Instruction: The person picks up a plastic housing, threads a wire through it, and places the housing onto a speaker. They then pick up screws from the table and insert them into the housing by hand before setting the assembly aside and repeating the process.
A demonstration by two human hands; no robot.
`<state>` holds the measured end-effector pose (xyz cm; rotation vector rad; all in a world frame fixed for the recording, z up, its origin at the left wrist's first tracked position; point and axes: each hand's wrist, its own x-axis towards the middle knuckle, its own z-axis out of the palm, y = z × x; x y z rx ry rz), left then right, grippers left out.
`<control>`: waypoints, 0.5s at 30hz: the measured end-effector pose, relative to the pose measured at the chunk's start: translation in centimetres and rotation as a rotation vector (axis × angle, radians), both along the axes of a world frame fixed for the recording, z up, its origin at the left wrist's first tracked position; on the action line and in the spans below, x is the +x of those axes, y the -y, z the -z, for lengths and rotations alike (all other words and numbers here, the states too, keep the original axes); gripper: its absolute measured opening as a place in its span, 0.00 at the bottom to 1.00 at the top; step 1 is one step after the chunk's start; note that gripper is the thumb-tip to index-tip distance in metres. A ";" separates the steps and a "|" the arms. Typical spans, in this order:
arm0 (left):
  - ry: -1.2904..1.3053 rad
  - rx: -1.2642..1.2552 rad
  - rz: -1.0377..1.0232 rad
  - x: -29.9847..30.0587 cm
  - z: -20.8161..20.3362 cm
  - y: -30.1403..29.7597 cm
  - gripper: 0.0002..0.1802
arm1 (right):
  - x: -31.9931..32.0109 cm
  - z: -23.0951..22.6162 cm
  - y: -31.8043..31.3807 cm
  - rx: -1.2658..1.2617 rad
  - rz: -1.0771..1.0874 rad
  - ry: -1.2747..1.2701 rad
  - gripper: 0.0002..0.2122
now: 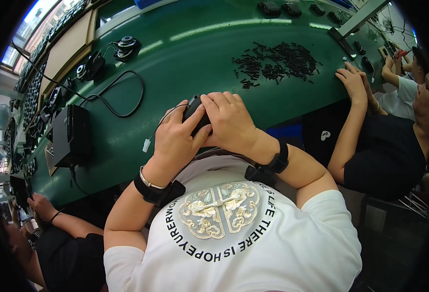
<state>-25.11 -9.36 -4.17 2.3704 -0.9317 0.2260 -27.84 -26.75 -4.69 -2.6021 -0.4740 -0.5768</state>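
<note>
2 hands clamp small black device point(195, 113) at near edge of green table point(185, 53), head view. Left hand point(175, 138) grips from left, fingers curled on it, thumb on top. Right hand point(230, 121) covers from right, fingers wrapped over top. Thin white wire with white plug point(147, 145) trails from device, plug on table just left of left hand. Pile of small black parts point(278, 62) farther back, right. Black box point(71, 135) at left with black cable loop point(127, 95). Co-worker's hand point(353, 82) on table at right, near pile.
</note>
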 end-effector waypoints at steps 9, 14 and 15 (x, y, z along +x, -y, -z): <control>0.125 0.050 -0.052 -0.5 0.5 0.4 0.31 | 7.0 -1.1 8.9 0.114 0.229 -0.241 0.12; 0.080 -0.028 0.012 0.2 0.5 0.5 0.32 | 7.8 0.1 8.6 -0.095 0.297 -0.230 0.07; 0.084 -0.040 0.025 0.3 0.5 0.3 0.32 | 7.8 0.2 8.4 -0.103 0.289 -0.220 0.07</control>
